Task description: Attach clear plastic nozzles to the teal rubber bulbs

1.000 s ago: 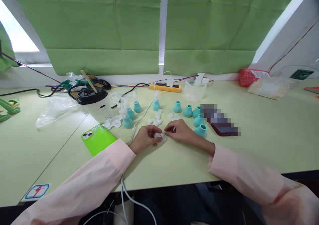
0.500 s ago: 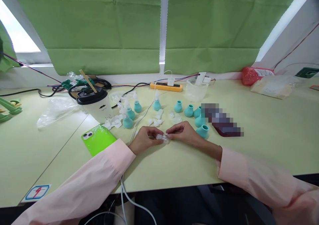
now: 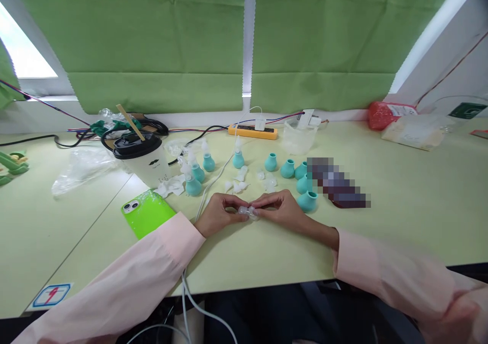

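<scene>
Clear part point(image 3: 248, 212) half hidden in your grip

On your far left, a green object point(image 3: 13, 165) is cut off by the view's edge. Your left sleeve point(image 3: 148, 268) covers the near corner of the phone point(image 3: 147, 212), just in front of the cup point(image 3: 147, 163). Of the teal bulbs with nozzles point(image 3: 193, 185), the nearest overlaps the one behind it. The fingers of your left hand point(image 3: 221, 213) pinch the left end of the clear part at the middle of the desk point(image 3: 404, 201), near its front edge; some curl out of sight. The fingers of your right hand point(image 3: 282, 209) pinch the other end, covering it, so you cannot tell whether it is one piece or two, or whether it touches the desk. Behind lie white scraps point(image 3: 239, 187), too small to make out. Right of them stand five open teal bulbs point(image 3: 271, 162), some overlapping. Pixelation masks a dark red object point(image 3: 337, 184) beside them.
</scene>
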Motion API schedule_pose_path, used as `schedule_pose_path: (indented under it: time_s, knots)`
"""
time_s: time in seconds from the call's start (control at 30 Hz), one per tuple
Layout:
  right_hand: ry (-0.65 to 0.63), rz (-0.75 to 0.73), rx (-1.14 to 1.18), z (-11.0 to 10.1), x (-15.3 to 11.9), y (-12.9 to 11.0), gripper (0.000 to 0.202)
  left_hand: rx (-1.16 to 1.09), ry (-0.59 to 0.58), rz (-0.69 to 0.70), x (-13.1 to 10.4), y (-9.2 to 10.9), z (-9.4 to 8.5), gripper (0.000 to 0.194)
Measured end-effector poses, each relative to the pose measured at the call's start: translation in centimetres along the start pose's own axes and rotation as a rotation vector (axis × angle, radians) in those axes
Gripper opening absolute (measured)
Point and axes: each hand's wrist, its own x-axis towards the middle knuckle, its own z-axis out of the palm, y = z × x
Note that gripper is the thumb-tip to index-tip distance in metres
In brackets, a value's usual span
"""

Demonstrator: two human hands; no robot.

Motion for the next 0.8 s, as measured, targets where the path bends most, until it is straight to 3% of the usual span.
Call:
schedule_pose_path:
  time_s: [0.33, 0.6, 0.67, 0.8]
  knots:
    - [0.047, -0.274, -0.199, 0.2, 0.0, 0.2, 0.012, -0.026, 0.011, 0.003, -0.1, 0.5, 0.1, 0.028]
    - [0.068, -0.593, -0.385, 0.2, -0.2, 0.0, 0.018, -0.079, 0.084, -0.016, -0.4, 0.9, 0.4, 0.026]
    - [0.074, -0.533, -0.322, 0.3, -0.3, 0.0, 0.016, -0.096, 0.098, -0.018, -0.5, 1.0, 0.4, 0.026]
    - [0.049, -0.176, 0.031, 0.5, -0.2, 0.0, 0.014, -0.142, 0.136, 0.004, -0.7, 1.2, 0.5, 0.026]
